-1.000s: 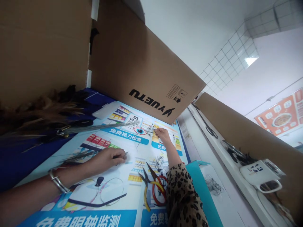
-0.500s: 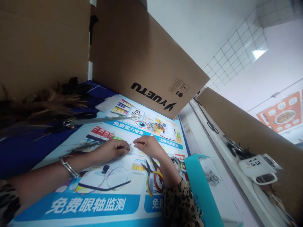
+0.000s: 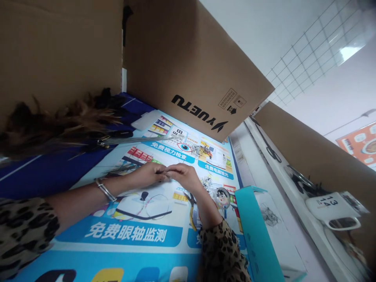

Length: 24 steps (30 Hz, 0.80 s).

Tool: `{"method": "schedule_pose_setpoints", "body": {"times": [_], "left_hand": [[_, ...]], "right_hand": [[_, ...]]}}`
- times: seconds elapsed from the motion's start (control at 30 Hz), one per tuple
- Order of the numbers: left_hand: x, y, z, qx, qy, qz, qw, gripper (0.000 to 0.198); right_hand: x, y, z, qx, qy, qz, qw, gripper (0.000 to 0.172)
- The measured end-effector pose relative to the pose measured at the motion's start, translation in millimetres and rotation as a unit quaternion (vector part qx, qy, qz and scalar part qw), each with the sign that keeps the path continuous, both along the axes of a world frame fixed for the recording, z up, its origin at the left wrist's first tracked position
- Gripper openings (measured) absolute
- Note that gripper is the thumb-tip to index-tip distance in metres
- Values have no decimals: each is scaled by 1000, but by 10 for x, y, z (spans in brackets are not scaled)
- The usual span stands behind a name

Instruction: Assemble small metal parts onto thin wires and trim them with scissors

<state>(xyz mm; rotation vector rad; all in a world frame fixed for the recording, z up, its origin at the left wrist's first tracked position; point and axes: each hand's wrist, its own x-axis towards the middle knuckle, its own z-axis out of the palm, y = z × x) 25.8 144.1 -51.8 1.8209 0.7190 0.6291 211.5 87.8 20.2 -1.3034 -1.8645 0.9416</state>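
Note:
My left hand (image 3: 149, 174) is closed in a pinch over the printed poster sheet (image 3: 117, 250), a metal bangle (image 3: 106, 190) on its wrist. Against its fingertips are those of my right hand (image 3: 185, 178), also pinched together. Whatever the fingers hold between them is too small or hidden to make out. Thin dark wires (image 3: 119, 169) lie behind my left wrist. Pliers with yellow handles (image 3: 191, 213) rest partly hidden beneath my right forearm. Farther back, a bundle of straight silvery wires (image 3: 141, 139) lies across the sheet.
Brown feathery material (image 3: 67, 117) lies on the blue cloth at left. A tall cardboard box (image 3: 188, 66) stands behind. Small wire pieces (image 3: 201, 149) and a round tin (image 3: 222, 197) lie on the sheet. On the right are a teal box (image 3: 258, 235) and a white mug (image 3: 331, 209).
My hands have come together, fingertips now meeting where there was a small gap. The camera view has shifted, so the scene sits farther right. My right forearm now covers more of the pliers.

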Motion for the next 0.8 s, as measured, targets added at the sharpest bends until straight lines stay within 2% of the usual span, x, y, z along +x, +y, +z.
{"method": "schedule_pose_setpoints", "body": {"times": [0.13, 0.3, 0.5, 0.6, 0.7, 0.8], "left_hand": [[-24, 8, 21, 20, 18, -7, 1000, 23], [-18, -12, 66, 18, 39, 3, 999, 23], [-31, -65, 174, 24, 24, 3, 999, 27], [-53, -51, 187, 13, -25, 28, 999, 34], [-72, -22, 166, -3, -72, 71, 995, 40], [-80, -10, 146, -3, -73, 100, 992, 43]], "right_hand": [[15, 8, -39, -6, 17, 3, 1000, 14], [13, 20, -88, 18, -2, -34, 999, 12], [3, -29, -4, 33, -24, -59, 997, 12], [8, -48, 26, 55, -37, -71, 995, 11], [13, -39, -2, 37, -45, -79, 995, 11], [19, -26, -46, 28, -25, -96, 995, 13]]}}
